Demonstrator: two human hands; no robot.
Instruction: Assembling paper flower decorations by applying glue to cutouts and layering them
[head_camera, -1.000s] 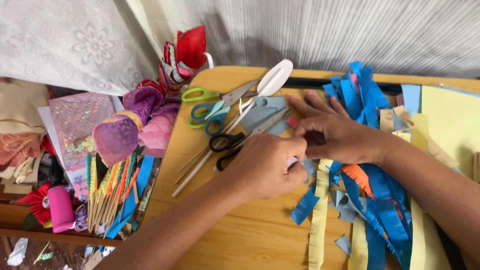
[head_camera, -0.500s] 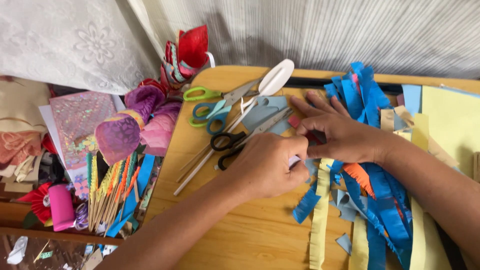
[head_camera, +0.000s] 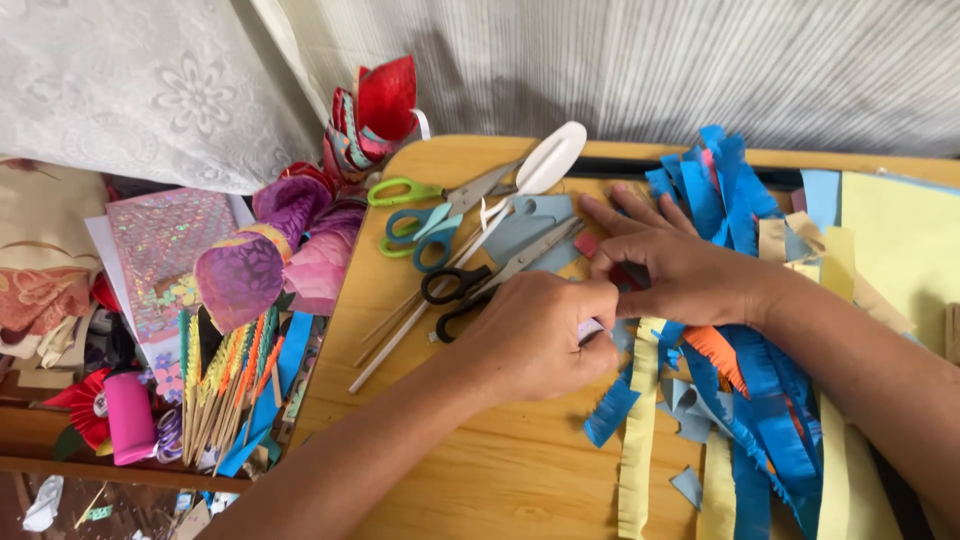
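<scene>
1. Wooden table (head_camera: 500, 480) under both my hands, pale yellow, littered with paper scraps.
2. My left hand (head_camera: 535, 335) is curled shut, thumb and fingertips pinched on a small pale paper piece (head_camera: 590, 328) (most of it is hidden by my fingers).
3. My right hand (head_camera: 680, 265) meets it from the other side; thumb and forefinger press together at the same paper piece, while the other fingers spread flat over the table.
4. Just beyond my left knuckles lie black-handled scissors (head_camera: 480, 285), touching 2 more pairs: blue-handled scissors (head_camera: 425, 230) and green-handled scissors (head_camera: 420, 192).
5. Thin wooden sticks (head_camera: 400, 335) run diagonally under the scissors.
6. Fringed blue paper strips (head_camera: 760, 400) pile under and beside my right wrist, with a yellow paper strip (head_camera: 638, 440) lying below my hands.
7. Off the table's left edge sit purple paper flowers (head_camera: 270, 250) and a pink tube (head_camera: 130, 415).
</scene>
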